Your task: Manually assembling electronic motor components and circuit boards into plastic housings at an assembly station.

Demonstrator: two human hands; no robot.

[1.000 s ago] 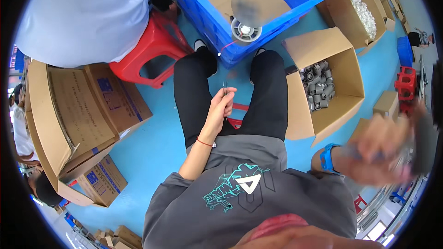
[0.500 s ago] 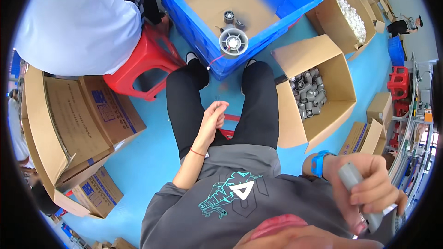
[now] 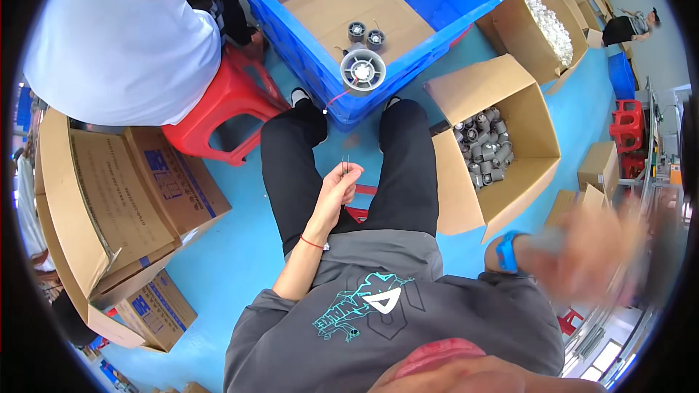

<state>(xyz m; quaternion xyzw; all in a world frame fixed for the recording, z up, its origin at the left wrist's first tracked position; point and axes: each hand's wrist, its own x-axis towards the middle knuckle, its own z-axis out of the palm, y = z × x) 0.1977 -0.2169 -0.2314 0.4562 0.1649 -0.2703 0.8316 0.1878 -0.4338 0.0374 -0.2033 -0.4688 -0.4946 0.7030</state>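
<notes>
My left hand [image 3: 339,188] is closed over my lap, with the two thin metal prongs of a pair of tweezers [image 3: 346,163] sticking up from the fingers. At the right, my right hand [image 3: 593,251] is raised beside my shoulder and smeared by motion. A blurred grey tube-shaped part [image 3: 547,240] shows at its fingers; its far end cannot be made out. Ahead of my knees, a grey round fan unit [image 3: 362,70] with a red wire rests at the near corner of the blue bin [image 3: 336,96]. Two smaller fan units [image 3: 376,38] are just beyond it.
A cardboard box of grey cylindrical parts [image 3: 484,147] stands right of my knee. Behind it is a box of small white pieces [image 3: 547,29]. Open cartons [image 3: 116,196] stand at my left. A person in white [image 3: 124,36] sits on a red stool [image 3: 226,105].
My right hand has swung upward with the grey tube-shaped part and become blurred. My left hand stays put. The view has shifted slightly; two small fan units now show separately.
</notes>
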